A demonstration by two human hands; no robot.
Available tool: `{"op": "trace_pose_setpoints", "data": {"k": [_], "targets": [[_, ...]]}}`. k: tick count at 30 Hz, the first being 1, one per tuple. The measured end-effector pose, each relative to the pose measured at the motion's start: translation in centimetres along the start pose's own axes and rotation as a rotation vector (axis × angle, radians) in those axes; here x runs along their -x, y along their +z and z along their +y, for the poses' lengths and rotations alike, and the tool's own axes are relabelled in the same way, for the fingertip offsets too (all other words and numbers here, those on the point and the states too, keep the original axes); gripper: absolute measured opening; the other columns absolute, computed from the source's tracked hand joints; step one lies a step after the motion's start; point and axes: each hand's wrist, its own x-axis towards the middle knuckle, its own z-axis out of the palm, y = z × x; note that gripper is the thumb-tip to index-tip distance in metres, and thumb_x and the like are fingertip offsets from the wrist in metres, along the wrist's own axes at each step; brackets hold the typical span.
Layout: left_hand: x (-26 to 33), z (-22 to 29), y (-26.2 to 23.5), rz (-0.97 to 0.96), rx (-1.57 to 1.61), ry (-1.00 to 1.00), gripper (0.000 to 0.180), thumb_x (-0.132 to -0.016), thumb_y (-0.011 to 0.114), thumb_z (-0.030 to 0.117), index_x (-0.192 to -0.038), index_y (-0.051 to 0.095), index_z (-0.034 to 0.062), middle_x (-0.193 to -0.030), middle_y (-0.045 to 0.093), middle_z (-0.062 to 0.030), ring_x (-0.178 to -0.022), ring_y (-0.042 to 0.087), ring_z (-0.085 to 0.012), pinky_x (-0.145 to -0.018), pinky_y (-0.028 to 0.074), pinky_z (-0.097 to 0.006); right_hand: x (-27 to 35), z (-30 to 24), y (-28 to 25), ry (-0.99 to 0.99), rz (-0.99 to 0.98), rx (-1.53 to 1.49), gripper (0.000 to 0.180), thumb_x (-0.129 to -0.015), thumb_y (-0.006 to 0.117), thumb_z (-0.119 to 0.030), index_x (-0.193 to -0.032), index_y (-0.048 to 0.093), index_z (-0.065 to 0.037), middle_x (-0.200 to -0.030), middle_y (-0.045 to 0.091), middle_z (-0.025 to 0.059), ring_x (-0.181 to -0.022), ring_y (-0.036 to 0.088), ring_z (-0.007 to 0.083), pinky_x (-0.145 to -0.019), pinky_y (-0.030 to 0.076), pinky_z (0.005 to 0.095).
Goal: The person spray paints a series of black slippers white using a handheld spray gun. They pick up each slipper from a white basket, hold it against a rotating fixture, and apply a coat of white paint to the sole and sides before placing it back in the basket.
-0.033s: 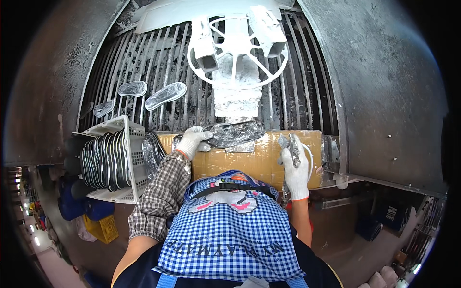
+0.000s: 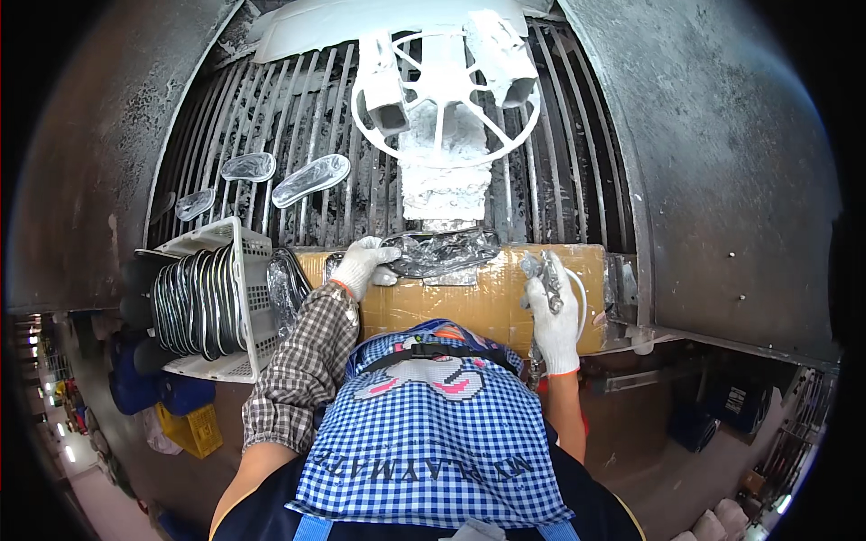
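My left hand (image 2: 363, 265), in a white glove, is closed on the left end of a dark, glossy shoe sole (image 2: 442, 252) with a crinkled, film-like surface. The sole is level with the far edge of a tape-covered cardboard box (image 2: 424, 314). To the right, over the same box, my gloved right hand (image 2: 555, 316) is wrapped round a metal spray gun (image 2: 547, 275). A pale hose (image 2: 585, 302) curves beside that hand. The gun's nozzle end points away from me, apart from the sole.
At left a white plastic crate (image 2: 254, 298) holds several dark soles (image 2: 197, 302) on edge. Three film-covered soles lie on the metal bar grating (image 2: 311, 108), one of them (image 2: 311, 180) nearest the middle. Beyond stands a white-coated wheel (image 2: 442, 117); dark metal walls (image 2: 731, 180) flank both sides.
The sole in my left hand has shifted very slightly to the right. The spray gun has tilted a touch to the left. Everything else looks the same.
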Motion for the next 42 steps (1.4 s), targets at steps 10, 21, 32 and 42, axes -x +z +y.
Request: {"op": "trace_pose_setpoints", "data": {"k": [10, 21, 32, 42], "targets": [[5.0, 3.5, 4.1, -0.04, -0.357, 0.292, 0.035, -0.095, 0.074, 0.006, -0.129, 0.074, 0.0026, -0.112, 0.079, -0.0048, -0.084, 0.071, -0.0086, -0.074, 0.061, -0.027, 0.6, -1.1, 0.9, -0.084, -0.039, 0.02, 0.07, -0.104, 0.069, -0.021, -0.164, 0.039, -0.001, -0.131, 0.072, 0.0172, -0.114, 0.069, 0.0194, -0.1, 0.053, 0.0332], [9.7, 6.9, 6.5, 0.117, -0.965, 1.31, 0.045, -0.08, 0.078, -0.004, -0.123, 0.076, 0.0056, -0.119, 0.077, -0.0169, -0.109, 0.076, -0.0338, -0.093, 0.062, -0.039, 0.7, -4.7, 3.1, -0.113, -0.338, 0.252, 0.083, -0.102, 0.068, -0.032, -0.171, 0.025, -0.017, -0.112, 0.072, 0.0318, -0.104, 0.072, 0.047, -0.095, 0.055, 0.0483], [11.2, 7.3, 7.3, 0.143, -0.907, 1.406, 0.046, -0.077, 0.075, -0.012, -0.121, 0.076, 0.0025, -0.119, 0.077, -0.0191, -0.109, 0.076, -0.0356, -0.095, 0.061, -0.04, -0.5, -3.3, 2.6, -0.067, -0.203, 0.3, 0.083, -0.101, 0.07, -0.027, -0.171, 0.026, -0.018, -0.126, 0.071, 0.0315, -0.115, 0.07, 0.048, -0.099, 0.053, 0.0475], [11.0, 6.9, 7.9, 0.165, -0.87, 1.402, 0.047, -0.077, 0.073, -0.016, -0.121, 0.077, -0.0011, -0.118, 0.077, -0.0218, -0.111, 0.076, -0.0361, -0.097, 0.061, -0.039, -0.8, -2.1, 2.8, -0.161, -0.231, 0.082, 0.083, -0.101, 0.07, -0.022, -0.17, 0.027, -0.007, -0.156, 0.053, 0.0292, -0.144, 0.055, 0.0386, -0.118, 0.043, 0.0411]]}}
